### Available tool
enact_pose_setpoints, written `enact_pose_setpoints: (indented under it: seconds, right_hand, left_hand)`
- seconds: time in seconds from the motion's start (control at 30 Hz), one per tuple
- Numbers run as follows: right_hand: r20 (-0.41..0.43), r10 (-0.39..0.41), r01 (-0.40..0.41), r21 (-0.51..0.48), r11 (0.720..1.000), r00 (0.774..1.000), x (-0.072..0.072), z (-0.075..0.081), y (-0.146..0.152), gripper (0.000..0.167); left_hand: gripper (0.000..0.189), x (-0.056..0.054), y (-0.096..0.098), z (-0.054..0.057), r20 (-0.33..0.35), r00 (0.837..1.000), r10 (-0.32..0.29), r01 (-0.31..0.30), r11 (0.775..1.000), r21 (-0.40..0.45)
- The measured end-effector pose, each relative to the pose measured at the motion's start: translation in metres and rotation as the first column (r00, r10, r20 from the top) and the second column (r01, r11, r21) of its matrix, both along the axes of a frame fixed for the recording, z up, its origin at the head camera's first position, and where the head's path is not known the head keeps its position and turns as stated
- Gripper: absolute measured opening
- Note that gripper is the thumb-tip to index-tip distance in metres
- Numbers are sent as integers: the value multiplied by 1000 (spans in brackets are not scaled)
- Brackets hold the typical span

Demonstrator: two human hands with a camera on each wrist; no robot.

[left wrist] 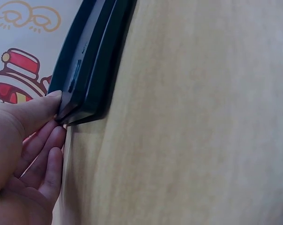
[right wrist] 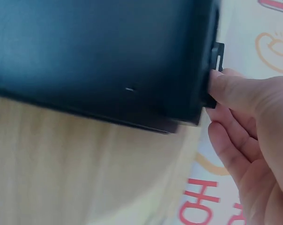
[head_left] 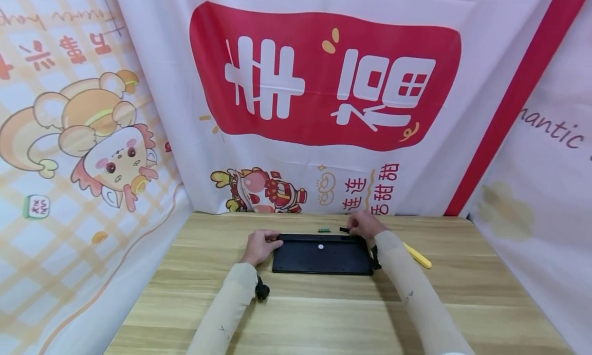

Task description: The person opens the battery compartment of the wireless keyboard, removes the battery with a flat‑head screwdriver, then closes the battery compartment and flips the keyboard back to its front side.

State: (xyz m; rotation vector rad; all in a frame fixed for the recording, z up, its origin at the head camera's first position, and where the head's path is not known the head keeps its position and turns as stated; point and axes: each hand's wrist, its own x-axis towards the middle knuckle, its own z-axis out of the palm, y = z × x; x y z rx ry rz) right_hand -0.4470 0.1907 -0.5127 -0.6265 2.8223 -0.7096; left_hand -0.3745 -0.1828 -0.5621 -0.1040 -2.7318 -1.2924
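A black keyboard (head_left: 324,261) lies face down on the wooden table, a round white sticker on its underside. Its thicker ridge runs along the far edge. My left hand (head_left: 259,247) pinches the far left corner, thumb on top and fingers under the edge, as the left wrist view shows. Between the thumb and fingers of my right hand (head_left: 365,225) is a small black battery cover (right wrist: 219,52), held at the far right of the keyboard's ridge. In the right wrist view the keyboard partly overlaps this cover. A green battery (head_left: 325,230) lies just behind the keyboard.
To the right of the keyboard lies a yellow long-handled tool (head_left: 418,255), partly behind my right forearm. A printed white and red cloth (head_left: 324,160) hangs at the table's far edge, with more cloth on both sides.
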Motion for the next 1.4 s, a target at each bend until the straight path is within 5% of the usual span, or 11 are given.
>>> enact_pose_setpoints:
  seconds: [0.33,0.57,1.07,1.4]
  right_hand:
    - [-45,163,-160,69,985,986,4,32,-4,2]
    - [-29,152,-150,63,987,988,10,41,2,6]
    - [-3,199,-199,-27,980,980,17,26,11,5]
    - [7,148,-148,-9,989,989,18,12,13,10]
  left_hand:
    - [30,-1,-7,1,-14,1000,13,-13,1000,1]
    - [29,-2,-9,1,-26,1000,15,-15,1000,-24]
    - [28,-2,-5,1,0,1000,16,-16,1000,-8]
    - [29,-2,-1,-1,-3,1000,4,-4,1000,7]
